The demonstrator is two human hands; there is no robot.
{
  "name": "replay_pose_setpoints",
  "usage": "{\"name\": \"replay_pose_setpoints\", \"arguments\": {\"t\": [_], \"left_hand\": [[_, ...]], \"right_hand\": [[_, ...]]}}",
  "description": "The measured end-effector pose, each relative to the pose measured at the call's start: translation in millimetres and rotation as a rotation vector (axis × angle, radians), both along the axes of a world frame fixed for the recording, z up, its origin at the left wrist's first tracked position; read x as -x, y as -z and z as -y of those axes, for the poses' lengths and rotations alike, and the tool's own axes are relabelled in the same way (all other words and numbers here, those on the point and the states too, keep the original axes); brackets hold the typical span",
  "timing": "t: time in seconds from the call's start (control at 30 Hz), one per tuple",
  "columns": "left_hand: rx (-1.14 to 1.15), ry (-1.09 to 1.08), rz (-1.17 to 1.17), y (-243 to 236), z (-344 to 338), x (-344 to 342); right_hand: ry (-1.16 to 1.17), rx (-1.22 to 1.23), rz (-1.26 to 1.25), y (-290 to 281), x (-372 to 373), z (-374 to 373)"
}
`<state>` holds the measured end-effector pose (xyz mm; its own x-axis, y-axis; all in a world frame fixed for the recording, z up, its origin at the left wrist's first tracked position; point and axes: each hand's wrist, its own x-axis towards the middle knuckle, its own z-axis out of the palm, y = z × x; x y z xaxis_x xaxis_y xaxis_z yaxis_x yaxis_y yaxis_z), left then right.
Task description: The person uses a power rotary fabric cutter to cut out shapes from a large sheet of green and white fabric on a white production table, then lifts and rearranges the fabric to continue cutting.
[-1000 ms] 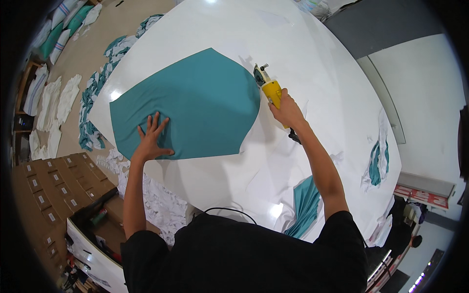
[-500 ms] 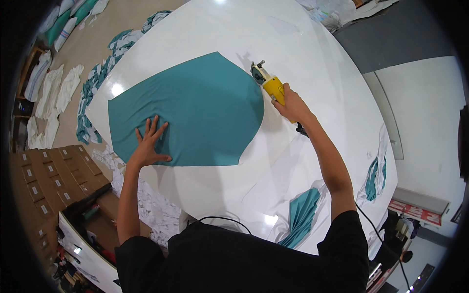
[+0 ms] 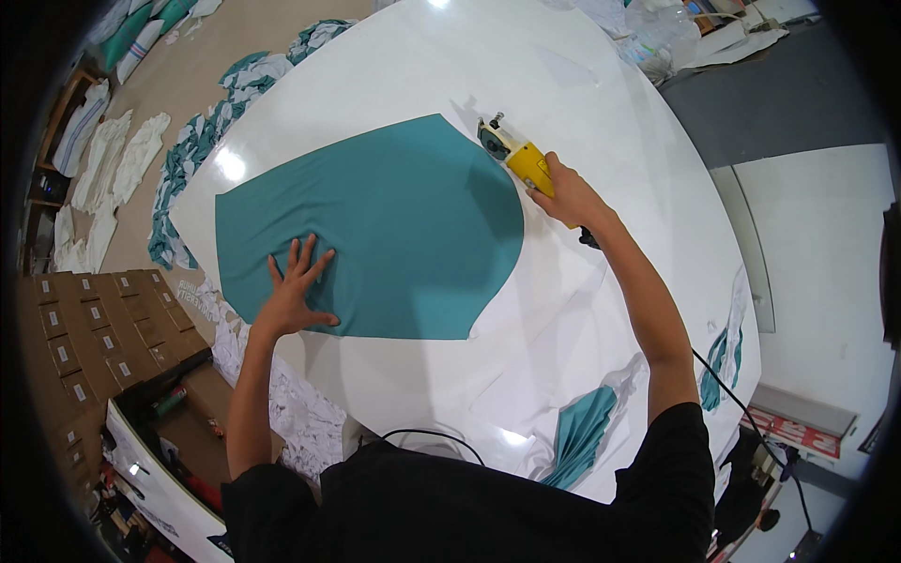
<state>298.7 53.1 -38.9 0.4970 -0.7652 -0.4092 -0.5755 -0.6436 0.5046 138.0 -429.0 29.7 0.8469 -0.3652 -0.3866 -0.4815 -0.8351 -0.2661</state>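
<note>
My left hand is spread, fingertips pressing wrinkles into a large teal fabric piece on the white table. The piece has a curved right side and a pointed top corner. My right hand grips a yellow electric cloth cutter, tilted with its blade head at the upper-right edge of the fabric; whether it touches is unclear. A black cord hangs past my right forearm.
Gathered teal-and-white cloth lies at lower right, more at the right edge. Fabric scraps line the far left side; white pieces lie on the floor. Stacked cardboard boxes stand lower left, plastic bags upper right.
The cutter has shifted up-left relative to the fabric, toward its top corner. The whole scene sits slightly differently in view. More of the cord shows at the right. My left hand stays spread.
</note>
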Motion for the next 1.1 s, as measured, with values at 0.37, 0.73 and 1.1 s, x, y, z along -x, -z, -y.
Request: {"name": "replay_pose_setpoints", "arguments": {"t": [0.37, 0.73, 1.1], "left_hand": [[0.006, 0.003, 0.002, 2.3, -2.0, -2.5], [0.048, 0.0, -0.022, 9.8, -9.3, -3.6], [0.031, 0.204, -0.415, -1.9, -7.3, -9.6]], "right_hand": [[-0.057, 0.014, 0.064, 8.7, -41.3, -3.6], [-0.041, -0.003, 0.013, 3.7, -87.7, -17.2], [0.225, -0.003, 0.27, 4.6, -112.1, -43.8]]}}
